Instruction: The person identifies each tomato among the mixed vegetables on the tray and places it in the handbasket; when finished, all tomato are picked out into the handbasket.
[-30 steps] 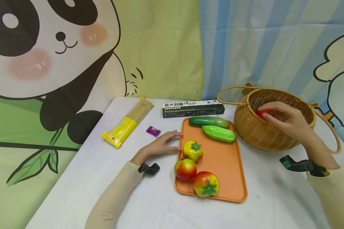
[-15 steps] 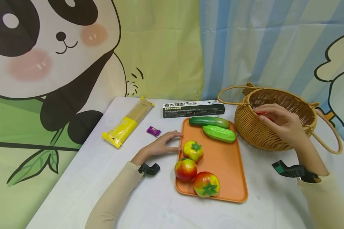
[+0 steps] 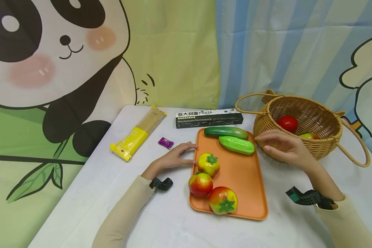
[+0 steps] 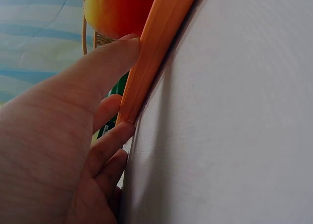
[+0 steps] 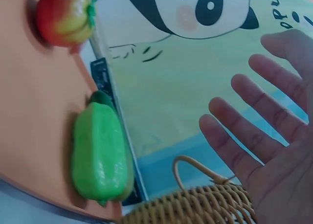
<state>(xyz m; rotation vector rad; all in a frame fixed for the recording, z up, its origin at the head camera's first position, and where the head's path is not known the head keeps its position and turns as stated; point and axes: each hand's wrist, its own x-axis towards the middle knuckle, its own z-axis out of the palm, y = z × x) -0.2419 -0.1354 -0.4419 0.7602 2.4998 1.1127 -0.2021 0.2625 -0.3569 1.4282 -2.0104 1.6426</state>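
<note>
In the head view, find a light-green cucumber (image 3: 236, 144) at nine o'clock from the right grip (image 3: 287, 150), just beside its fingertips, long axis tilted slightly from nine-to-three towards ten-to-four; nearer to that hand than to the left grip (image 3: 173, 158), over at nine o'clock on the orange tray (image 3: 235, 182). From the left wrist, see a thumb touching the tray's side (clasping nothing). From the right wrist, see spread, unladen fingers, with the cucumber between eight and nine o'clock, the basket (image 5: 195, 204) at seven.
</note>
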